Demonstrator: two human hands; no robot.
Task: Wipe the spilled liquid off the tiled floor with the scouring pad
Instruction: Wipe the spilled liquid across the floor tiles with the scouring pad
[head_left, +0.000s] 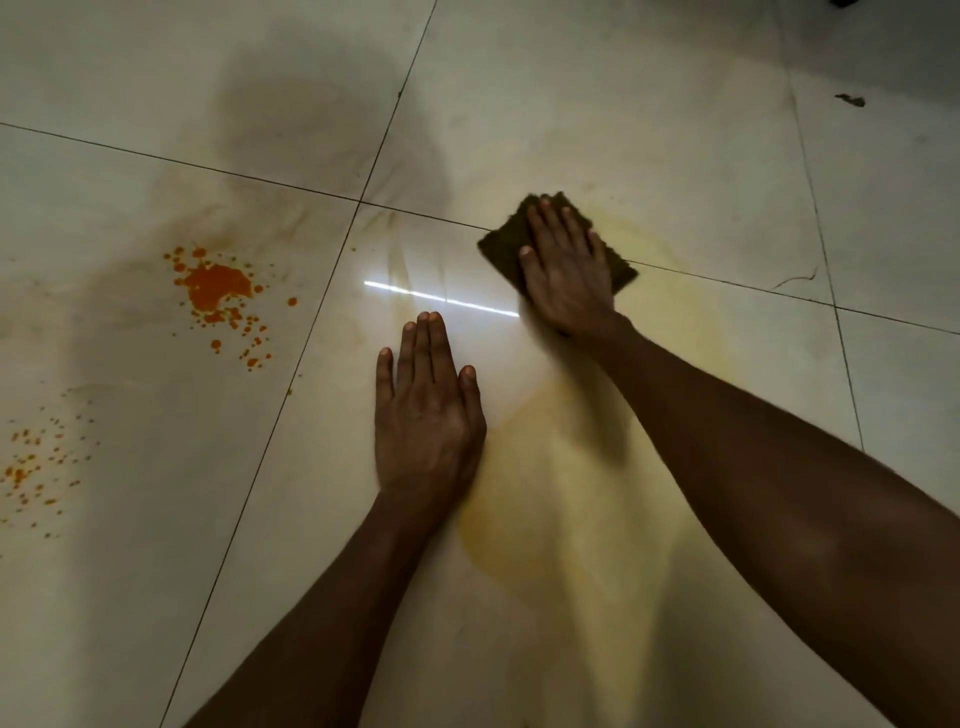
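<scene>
My right hand (566, 270) presses flat, fingers straight, on a dark green scouring pad (504, 244) lying on the pale tiled floor (649, 130) just past a grout line. A smeared yellow film (561, 509) spreads from under the pad down between my arms. My left hand (426, 410) rests flat on the tile, fingers straight and together, beside that smear. An orange splatter (215, 288) lies to the left on the neighbouring tile, untouched by either hand. Finer orange specks (31, 467) sit at the far left edge.
Dark grout lines (311, 332) divide the large glossy tiles. A bright light reflection (441, 299) streaks between my hands. A small dark scrap (850, 100) lies at the upper right. A grey-brown smear (130, 249) surrounds the orange splatter.
</scene>
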